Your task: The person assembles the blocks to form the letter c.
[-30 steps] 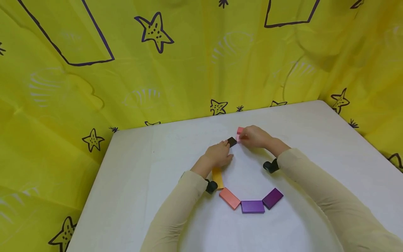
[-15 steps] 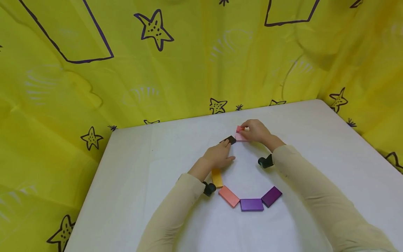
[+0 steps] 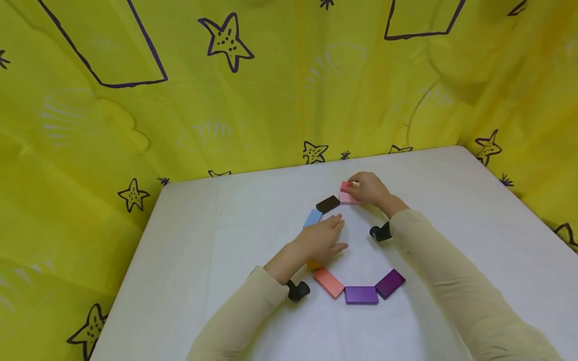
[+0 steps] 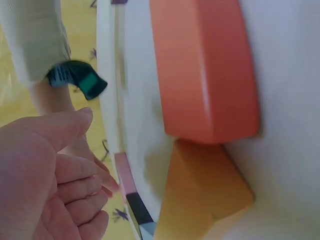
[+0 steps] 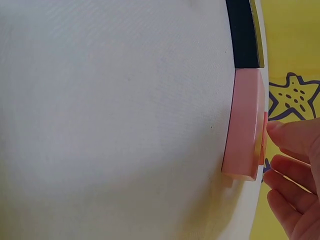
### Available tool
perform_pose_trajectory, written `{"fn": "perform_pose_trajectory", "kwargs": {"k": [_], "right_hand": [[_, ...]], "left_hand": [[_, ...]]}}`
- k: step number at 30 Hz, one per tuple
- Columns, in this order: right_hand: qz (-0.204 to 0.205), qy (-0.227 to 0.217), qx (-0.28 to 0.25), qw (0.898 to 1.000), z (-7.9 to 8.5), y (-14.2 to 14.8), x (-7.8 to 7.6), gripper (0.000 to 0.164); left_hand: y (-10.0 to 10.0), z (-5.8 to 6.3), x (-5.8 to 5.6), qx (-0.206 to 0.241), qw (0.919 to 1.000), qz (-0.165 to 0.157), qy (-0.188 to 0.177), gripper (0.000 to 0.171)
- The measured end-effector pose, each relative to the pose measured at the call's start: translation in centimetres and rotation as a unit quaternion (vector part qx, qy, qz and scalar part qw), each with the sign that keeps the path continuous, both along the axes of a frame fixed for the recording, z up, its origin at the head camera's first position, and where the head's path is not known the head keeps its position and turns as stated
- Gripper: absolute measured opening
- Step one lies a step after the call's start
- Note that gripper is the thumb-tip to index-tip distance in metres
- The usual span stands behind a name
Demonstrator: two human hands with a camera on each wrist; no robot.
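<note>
My right hand (image 3: 371, 189) pinches a small coral-pink block (image 3: 345, 186) just behind a pale pink block (image 3: 349, 199). In the right wrist view the thumb lies at the coral block (image 5: 264, 142), which is mostly hidden behind the pale pink block (image 5: 243, 122). My left hand (image 3: 318, 239) is over the left side of an arc of blocks, fingers relaxed and holding nothing. It partly covers a light blue block (image 3: 313, 217) and a yellow-orange block (image 3: 312, 265). A black block (image 3: 328, 204) stands between the blue and pale pink ones.
The arc continues at the near side with a salmon block (image 3: 329, 283), a purple block (image 3: 361, 295) and a dark purple block (image 3: 390, 284). All lie on a white table (image 3: 194, 260). A yellow patterned curtain (image 3: 271, 110) hangs behind it.
My left hand has drawn back from the black block toward me, uncovering it and the light blue one. My right hand has shifted from the pale pink block to the coral one.
</note>
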State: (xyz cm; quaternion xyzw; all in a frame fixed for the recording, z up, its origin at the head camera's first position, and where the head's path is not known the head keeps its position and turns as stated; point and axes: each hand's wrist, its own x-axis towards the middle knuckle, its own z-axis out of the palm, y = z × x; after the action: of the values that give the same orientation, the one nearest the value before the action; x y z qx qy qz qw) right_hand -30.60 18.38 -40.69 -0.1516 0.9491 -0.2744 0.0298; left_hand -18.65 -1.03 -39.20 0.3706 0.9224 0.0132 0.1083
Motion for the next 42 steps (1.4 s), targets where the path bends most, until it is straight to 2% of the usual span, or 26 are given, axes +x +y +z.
{"fn": "perform_pose_trajectory", "kwargs": {"k": [4, 9, 15, 19, 25, 34, 42], "right_hand": [[0.003, -0.013, -0.004, 1.0, -0.2, 0.0, -0.2, 0.032], [-0.003, -0.035, -0.006, 0.999, -0.2, -0.1, -0.4, 0.034], [0.004, -0.035, -0.007, 0.999, -0.1, -0.4, -0.7, 0.033], [0.007, -0.035, -0.006, 0.999, -0.1, -0.4, -0.9, 0.031], [0.006, -0.043, -0.006, 0.999, -0.2, -0.2, -1.0, 0.031], [0.0, -0.048, 0.0, 0.999, -0.4, -0.3, -1.0, 0.03], [0.01, -0.043, 0.014, 0.999, -0.3, 0.1, -1.1, 0.027]], "left_hand": [[0.1, 0.3, 1.7, -0.003, 0.9994, -0.03, 0.014, 0.062], [0.9, -0.1, 4.1, -0.004, 0.9965, -0.082, 0.015, 0.061], [2.0, -0.3, 6.6, -0.007, 0.9876, -0.151, 0.042, 0.058], [2.6, -0.5, 7.8, -0.027, 0.9833, -0.174, 0.047, 0.057], [3.1, -0.9, 8.4, -0.048, 0.9811, -0.183, 0.04, 0.058], [3.5, -1.0, 8.8, -0.054, 0.976, -0.205, 0.051, 0.054], [3.6, -1.0, 8.9, -0.066, 0.9793, -0.192, 0.007, 0.052]]}}
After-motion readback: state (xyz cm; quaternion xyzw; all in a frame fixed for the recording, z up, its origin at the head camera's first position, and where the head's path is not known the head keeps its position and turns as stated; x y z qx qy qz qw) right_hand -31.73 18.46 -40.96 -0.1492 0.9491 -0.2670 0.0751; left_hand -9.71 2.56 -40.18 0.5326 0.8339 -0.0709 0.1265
